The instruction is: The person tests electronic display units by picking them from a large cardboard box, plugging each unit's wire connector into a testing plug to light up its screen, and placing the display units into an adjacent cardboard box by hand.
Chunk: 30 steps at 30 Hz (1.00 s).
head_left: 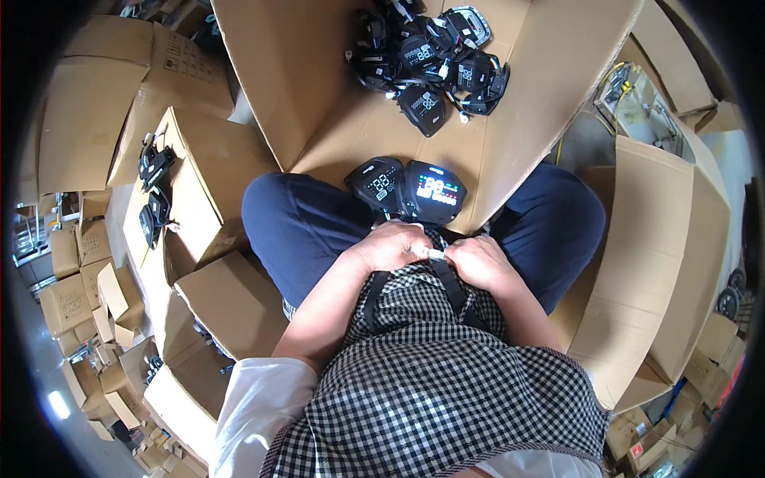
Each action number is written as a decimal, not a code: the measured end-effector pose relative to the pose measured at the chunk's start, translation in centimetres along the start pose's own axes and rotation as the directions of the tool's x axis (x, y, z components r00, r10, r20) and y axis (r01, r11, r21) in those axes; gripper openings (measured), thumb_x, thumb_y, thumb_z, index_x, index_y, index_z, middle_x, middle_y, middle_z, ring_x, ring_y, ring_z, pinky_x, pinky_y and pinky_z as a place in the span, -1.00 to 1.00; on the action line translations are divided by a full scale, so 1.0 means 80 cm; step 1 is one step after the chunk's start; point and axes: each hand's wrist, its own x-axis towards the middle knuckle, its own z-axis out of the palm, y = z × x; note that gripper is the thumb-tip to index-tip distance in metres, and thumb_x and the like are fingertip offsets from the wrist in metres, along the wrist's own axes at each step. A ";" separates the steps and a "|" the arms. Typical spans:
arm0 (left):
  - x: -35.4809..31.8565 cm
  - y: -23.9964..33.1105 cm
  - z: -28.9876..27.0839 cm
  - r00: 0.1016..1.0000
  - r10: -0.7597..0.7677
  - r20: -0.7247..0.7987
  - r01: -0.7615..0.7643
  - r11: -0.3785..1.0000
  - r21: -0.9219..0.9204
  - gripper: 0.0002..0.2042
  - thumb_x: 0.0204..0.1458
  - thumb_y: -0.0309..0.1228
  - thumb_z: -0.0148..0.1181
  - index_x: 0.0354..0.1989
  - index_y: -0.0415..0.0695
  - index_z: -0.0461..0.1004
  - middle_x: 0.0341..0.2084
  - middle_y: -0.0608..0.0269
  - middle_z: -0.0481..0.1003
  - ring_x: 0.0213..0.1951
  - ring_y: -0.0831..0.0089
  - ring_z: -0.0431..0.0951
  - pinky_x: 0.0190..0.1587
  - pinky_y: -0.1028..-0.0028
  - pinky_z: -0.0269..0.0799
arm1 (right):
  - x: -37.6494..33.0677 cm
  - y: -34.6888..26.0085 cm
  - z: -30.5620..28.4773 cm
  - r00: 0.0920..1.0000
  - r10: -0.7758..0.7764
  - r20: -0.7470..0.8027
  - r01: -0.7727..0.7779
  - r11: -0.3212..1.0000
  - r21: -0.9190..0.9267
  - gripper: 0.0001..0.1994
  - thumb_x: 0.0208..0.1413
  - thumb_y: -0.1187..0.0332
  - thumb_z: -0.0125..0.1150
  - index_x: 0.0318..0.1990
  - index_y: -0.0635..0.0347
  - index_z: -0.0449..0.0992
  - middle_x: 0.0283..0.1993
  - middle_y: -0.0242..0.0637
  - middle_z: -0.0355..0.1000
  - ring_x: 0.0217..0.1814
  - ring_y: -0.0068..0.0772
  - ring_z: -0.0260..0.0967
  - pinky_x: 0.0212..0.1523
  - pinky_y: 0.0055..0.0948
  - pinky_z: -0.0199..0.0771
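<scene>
Connector [436, 253], small and white, sits pinched between both hands just above the lap, right below the two display units [406, 191] resting at the near edge of the cardboard sheet [319, 103]. One unit is lit and the other shows dim digits, so this looks like a plug-in test step. Best done by keeping the two halves square to each other, pushing straight with no twist, and gripping the housings rather than the wires. Left hand [388, 245] is curled shut on the connector's left end, knuckles up, forearm coming in across the left thigh. Right hand [480, 264] is closed on the other end, wrist tucked against the checked apron [430, 382]. More units are piled [430, 60] farther back on the cardboard.
</scene>
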 end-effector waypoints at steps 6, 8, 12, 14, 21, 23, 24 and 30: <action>0.007 0.027 -0.048 0.696 -0.143 -0.703 -0.104 0.949 -0.296 -0.82 0.03 -0.43 0.24 -0.20 -0.21 0.49 -0.36 0.30 0.51 -0.33 0.50 0.49 -0.26 0.48 0.42 | 0.021 0.016 -0.019 0.789 0.330 -0.518 -0.141 0.918 0.370 -0.84 0.14 0.33 0.05 -0.38 0.21 0.48 -0.46 -0.04 0.45 -0.43 0.06 0.44 -0.42 -0.07 0.43; -0.029 0.053 -0.094 0.328 -0.373 -0.868 0.057 0.925 -0.376 -0.81 0.08 -0.37 0.23 -0.21 -0.19 0.44 -0.40 0.29 0.49 -0.38 0.59 0.46 -0.36 0.55 0.41 | 0.031 0.028 -0.016 0.767 0.404 -0.499 -0.168 0.877 0.450 -0.84 0.15 0.33 0.06 -0.38 0.20 0.49 -0.47 -0.02 0.45 -0.42 0.07 0.44 -0.39 -0.07 0.42; -0.170 0.101 -0.197 -0.075 -0.146 -0.986 -0.416 0.904 -0.102 -0.67 0.17 -0.12 0.07 -0.18 -0.19 0.38 -0.66 0.44 0.20 -0.68 0.67 0.08 -0.66 0.63 -0.11 | 0.030 0.017 -0.019 0.806 0.257 -0.534 -0.096 0.946 0.311 -0.83 0.15 0.32 0.04 -0.34 0.16 0.53 -0.46 -0.07 0.48 -0.39 0.00 0.47 -0.37 -0.12 0.47; -0.264 0.147 -0.223 -0.273 0.022 -0.962 -0.348 0.930 0.120 -0.69 0.20 -0.13 0.03 -0.23 -0.19 0.39 -0.68 0.43 0.16 -0.69 0.68 0.02 -0.66 0.61 -0.14 | 0.031 0.000 -0.030 0.854 0.162 -0.495 -0.060 0.975 0.216 -0.85 0.14 0.33 0.06 -0.32 0.18 0.51 -0.47 -0.04 0.45 -0.42 0.03 0.45 -0.42 -0.07 0.43; -0.520 0.229 -0.157 -0.429 0.312 -0.847 0.647 0.761 -0.047 -0.73 0.21 -0.19 0.02 -0.21 -0.17 0.40 -0.43 0.27 0.37 -0.45 0.51 0.34 -0.36 0.58 0.31 | -0.025 -0.055 -0.038 0.930 0.094 -0.356 -0.071 0.995 0.077 -0.78 0.15 0.24 0.05 -0.37 0.17 0.53 -0.44 -0.04 0.49 -0.40 0.03 0.49 -0.34 -0.03 0.46; -0.480 0.270 -0.142 -0.379 0.111 -0.919 0.909 0.230 -0.347 -0.68 0.05 -0.16 0.13 -0.19 -0.18 0.49 -0.41 -0.02 0.56 -0.37 0.07 0.58 -0.23 0.15 0.49 | -0.037 -0.053 -0.038 0.948 0.076 -0.310 -0.065 0.997 0.045 -0.77 0.12 0.23 0.06 -0.38 0.18 0.53 -0.43 -0.05 0.50 -0.37 0.01 0.50 -0.30 -0.04 0.47; -0.493 0.269 -0.129 -0.365 -0.031 -0.931 0.928 0.076 -0.366 -0.67 0.08 -0.13 0.10 -0.22 -0.16 0.49 -0.43 -0.03 0.56 -0.38 0.06 0.58 -0.26 0.17 0.50 | -0.041 -0.055 -0.037 0.960 0.101 -0.261 -0.104 0.995 0.001 -0.77 0.12 0.24 0.07 -0.39 0.19 0.54 -0.43 -0.07 0.51 -0.36 -0.01 0.50 -0.29 -0.05 0.47; -0.589 0.150 -0.027 -0.411 -0.569 -0.713 0.908 -0.183 -0.377 -0.47 0.18 0.17 -0.25 0.08 0.02 0.30 -0.10 -0.07 0.49 -0.25 0.06 0.60 -0.20 0.12 0.52 | -0.051 -0.068 -0.032 0.959 0.013 -0.283 -0.010 1.000 0.013 -0.79 0.11 0.24 0.08 -0.42 0.18 0.52 -0.41 -0.08 0.51 -0.37 -0.01 0.49 -0.33 -0.05 0.47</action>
